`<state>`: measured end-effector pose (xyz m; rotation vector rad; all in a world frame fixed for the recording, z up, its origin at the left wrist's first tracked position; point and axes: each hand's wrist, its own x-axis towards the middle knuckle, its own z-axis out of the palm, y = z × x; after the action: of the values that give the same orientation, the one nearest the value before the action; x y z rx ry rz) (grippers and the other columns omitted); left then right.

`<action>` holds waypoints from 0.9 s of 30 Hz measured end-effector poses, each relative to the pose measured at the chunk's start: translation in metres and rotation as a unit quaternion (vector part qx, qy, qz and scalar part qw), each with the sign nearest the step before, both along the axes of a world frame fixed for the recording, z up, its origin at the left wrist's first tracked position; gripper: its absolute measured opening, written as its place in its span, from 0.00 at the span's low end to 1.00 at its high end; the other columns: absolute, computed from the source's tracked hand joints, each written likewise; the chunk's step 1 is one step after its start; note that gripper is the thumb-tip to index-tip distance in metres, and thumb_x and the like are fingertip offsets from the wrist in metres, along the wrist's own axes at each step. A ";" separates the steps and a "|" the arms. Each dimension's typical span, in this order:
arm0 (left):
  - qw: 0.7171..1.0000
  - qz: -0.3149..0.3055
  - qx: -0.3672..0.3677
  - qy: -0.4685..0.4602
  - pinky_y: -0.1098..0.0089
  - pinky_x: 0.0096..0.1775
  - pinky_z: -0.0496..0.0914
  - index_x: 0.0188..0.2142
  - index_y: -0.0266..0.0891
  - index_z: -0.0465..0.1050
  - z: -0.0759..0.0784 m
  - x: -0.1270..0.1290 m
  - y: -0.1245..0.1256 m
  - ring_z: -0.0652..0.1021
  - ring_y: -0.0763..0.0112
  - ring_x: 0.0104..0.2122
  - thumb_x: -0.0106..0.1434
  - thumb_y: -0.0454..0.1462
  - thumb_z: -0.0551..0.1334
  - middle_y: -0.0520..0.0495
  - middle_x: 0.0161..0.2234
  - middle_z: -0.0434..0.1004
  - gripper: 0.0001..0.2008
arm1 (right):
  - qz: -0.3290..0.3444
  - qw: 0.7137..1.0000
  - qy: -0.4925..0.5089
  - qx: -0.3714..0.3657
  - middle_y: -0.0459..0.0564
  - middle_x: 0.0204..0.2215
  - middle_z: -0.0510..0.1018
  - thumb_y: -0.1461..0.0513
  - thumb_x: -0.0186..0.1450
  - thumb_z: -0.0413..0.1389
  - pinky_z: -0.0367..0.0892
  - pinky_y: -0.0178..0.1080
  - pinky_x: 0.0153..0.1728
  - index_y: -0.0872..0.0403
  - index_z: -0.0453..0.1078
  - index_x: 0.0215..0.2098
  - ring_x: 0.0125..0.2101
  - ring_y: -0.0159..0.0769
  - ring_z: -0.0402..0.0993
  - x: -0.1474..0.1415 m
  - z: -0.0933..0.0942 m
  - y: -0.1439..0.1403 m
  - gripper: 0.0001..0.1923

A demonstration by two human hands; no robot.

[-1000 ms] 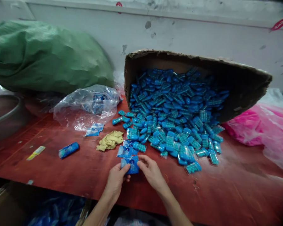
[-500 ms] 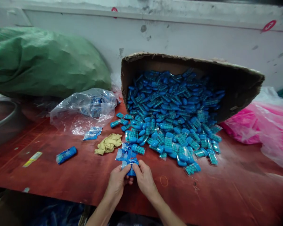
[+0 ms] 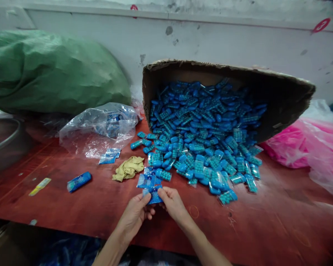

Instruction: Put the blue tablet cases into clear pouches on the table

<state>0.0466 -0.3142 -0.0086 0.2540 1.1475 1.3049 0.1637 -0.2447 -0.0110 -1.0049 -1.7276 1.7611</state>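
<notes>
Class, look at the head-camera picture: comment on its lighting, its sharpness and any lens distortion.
Head view: soft, even light with faint sheen on the red table; the blue packets are sharp at centre, corners darken and smear; the wide lens bows the cardboard box.

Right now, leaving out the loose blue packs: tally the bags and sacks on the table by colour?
Green sack: 1
Clear plastic bag: 1
Pink plastic bag: 1
Total: 3

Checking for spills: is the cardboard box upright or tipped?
Tipped: the cardboard box lies on its side, blue packets spilling onto the table.
</notes>
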 end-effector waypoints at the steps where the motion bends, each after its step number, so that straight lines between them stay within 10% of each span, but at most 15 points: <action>1: 1.000 0.005 0.000 -0.002 0.78 0.16 0.60 0.27 0.34 0.68 0.000 -0.001 -0.001 0.70 0.79 0.16 0.50 0.41 0.63 0.50 0.20 0.71 0.11 | 0.006 0.999 -0.022 0.039 0.41 0.15 0.62 0.48 0.63 0.41 0.54 0.29 0.17 0.55 0.59 0.19 0.16 0.26 0.58 0.000 0.004 0.004 0.24; 7: 0.999 0.039 -0.027 -0.022 0.78 0.15 0.57 0.22 0.37 0.62 -0.003 -0.002 -0.004 0.67 0.79 0.13 0.50 0.42 0.63 0.56 0.13 0.64 0.13 | 0.002 0.861 -0.341 0.377 0.50 0.39 0.69 0.59 0.62 0.51 0.62 0.33 0.32 0.51 0.64 0.43 0.38 0.37 0.67 -0.015 0.019 0.034 0.11; 10: 0.999 0.019 -0.029 -0.038 0.78 0.14 0.57 0.22 0.38 0.61 -0.003 -0.004 -0.007 0.66 0.78 0.13 0.52 0.42 0.61 0.56 0.12 0.63 0.12 | 0.025 0.808 -0.424 0.408 0.53 0.40 0.69 0.64 0.62 0.50 0.63 0.34 0.30 0.51 0.60 0.47 0.37 0.39 0.69 -0.022 0.014 0.043 0.15; 19: 0.996 0.016 -0.047 -0.080 0.77 0.14 0.55 0.21 0.38 0.61 -0.003 -0.004 -0.008 0.65 0.78 0.12 0.54 0.43 0.60 0.55 0.11 0.62 0.13 | 0.032 0.777 -0.469 0.419 0.58 0.34 0.72 0.69 0.63 0.43 0.64 0.37 0.27 0.56 0.62 0.48 0.30 0.41 0.73 -0.003 0.016 0.043 0.16; 23: 0.996 0.018 -0.043 -0.076 0.77 0.14 0.56 0.22 0.38 0.61 -0.006 -0.002 -0.007 0.66 0.78 0.12 0.53 0.43 0.61 0.55 0.11 0.63 0.13 | -0.035 0.847 -0.403 0.345 0.57 0.34 0.74 0.68 0.61 0.44 0.65 0.38 0.29 0.55 0.56 0.54 0.31 0.40 0.73 0.017 0.019 0.050 0.22; 27: 0.998 0.028 -0.031 -0.035 0.78 0.15 0.56 0.21 0.37 0.62 -0.008 0.001 -0.006 0.67 0.78 0.13 0.52 0.45 0.61 0.55 0.11 0.63 0.14 | -0.088 0.991 -0.095 0.021 0.42 0.17 0.69 0.63 0.60 0.46 0.67 0.37 0.22 0.56 0.58 0.51 0.18 0.33 0.69 0.037 0.023 0.047 0.20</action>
<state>0.0472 -0.3198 -0.0168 0.1298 1.1406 1.3154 0.2011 -0.1972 0.0121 -1.2999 -1.7216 1.5559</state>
